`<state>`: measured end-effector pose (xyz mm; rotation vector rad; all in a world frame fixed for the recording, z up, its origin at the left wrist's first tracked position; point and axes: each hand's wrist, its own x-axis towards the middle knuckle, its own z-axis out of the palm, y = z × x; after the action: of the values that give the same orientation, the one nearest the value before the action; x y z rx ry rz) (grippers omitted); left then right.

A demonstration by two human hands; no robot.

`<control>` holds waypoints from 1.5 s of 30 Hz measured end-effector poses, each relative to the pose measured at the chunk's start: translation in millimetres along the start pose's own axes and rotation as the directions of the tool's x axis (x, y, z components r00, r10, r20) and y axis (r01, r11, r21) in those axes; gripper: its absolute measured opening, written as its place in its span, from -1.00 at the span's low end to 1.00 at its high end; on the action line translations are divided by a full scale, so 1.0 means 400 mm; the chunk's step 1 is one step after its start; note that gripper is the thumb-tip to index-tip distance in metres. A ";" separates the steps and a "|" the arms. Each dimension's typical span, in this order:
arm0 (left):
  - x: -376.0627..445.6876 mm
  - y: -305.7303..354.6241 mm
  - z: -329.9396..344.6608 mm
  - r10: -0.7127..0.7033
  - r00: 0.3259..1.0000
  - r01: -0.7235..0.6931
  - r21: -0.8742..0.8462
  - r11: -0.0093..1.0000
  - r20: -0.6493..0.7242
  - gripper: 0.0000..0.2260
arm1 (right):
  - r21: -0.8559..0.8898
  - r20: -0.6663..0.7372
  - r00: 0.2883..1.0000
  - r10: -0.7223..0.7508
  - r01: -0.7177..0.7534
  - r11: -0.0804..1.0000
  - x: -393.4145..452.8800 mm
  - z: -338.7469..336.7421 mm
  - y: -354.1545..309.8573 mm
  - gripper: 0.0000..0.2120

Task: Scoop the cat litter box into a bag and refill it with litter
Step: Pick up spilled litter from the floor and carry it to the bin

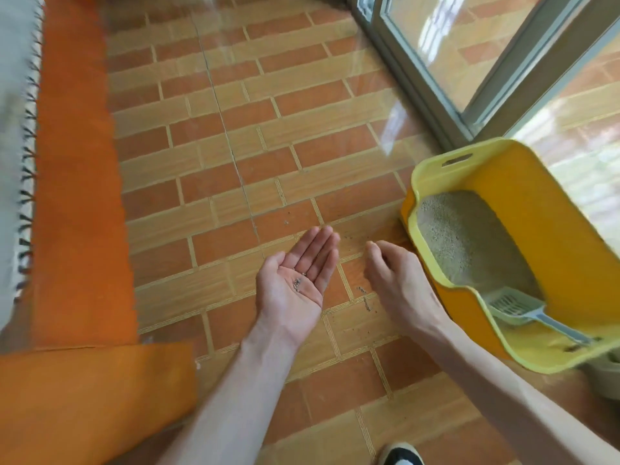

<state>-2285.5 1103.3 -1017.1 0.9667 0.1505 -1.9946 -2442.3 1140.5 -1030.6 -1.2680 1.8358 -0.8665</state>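
My left hand [295, 273] lay flat, palm up, cupping litter grains [298, 283]; my right hand [389, 273], fingers loosely curled, hovered nearer the yellow litter box [536, 182], empty

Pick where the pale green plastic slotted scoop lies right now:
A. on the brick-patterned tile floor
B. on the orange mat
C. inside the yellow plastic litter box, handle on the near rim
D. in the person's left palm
C: the pale green plastic slotted scoop rests inside the yellow plastic litter box, its handle leaning on the near rim, while the upturned left hand holds only a few grey litter grains.
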 end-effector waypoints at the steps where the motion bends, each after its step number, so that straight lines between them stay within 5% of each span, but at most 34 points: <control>1: -0.050 0.019 0.045 0.005 1.000 -0.005 -0.010 1.000 -0.008 -0.52 | 0.002 -0.003 1.000 0.002 -0.002 1.000 -0.014 -0.031 -0.061 -0.58; 12: -0.656 0.289 0.580 0.074 0.997 -0.077 -0.105 0.991 -0.033 -0.53 | 0.070 -0.007 0.999 0.043 -0.043 0.997 -0.188 -0.397 -0.785 -0.61; 21: -1.035 0.398 0.865 0.119 0.991 -0.127 -0.195 0.972 -0.056 -0.56 | 0.092 -0.013 1.000 0.028 -0.027 0.995 -0.310 -0.621 -1.207 -0.62; 30: -1.230 0.425 0.963 0.263 0.960 -0.279 -0.276 0.920 -0.094 -0.57 | 0.183 0.052 0.999 0.004 -0.014 0.983 -0.365 -0.739 -1.395 -0.64; 45: -1.259 0.643 1.068 0.334 0.941 -0.335 -0.274 0.902 -0.050 -0.56 | 0.230 0.055 0.997 -0.047 0.033 0.973 -0.279 -0.681 -1.624 -0.63</control>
<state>-2182.8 1095.7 -315.9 0.7543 0.2425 -1.6049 -2349.9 1093.2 -325.0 -1.1755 1.6165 -1.0189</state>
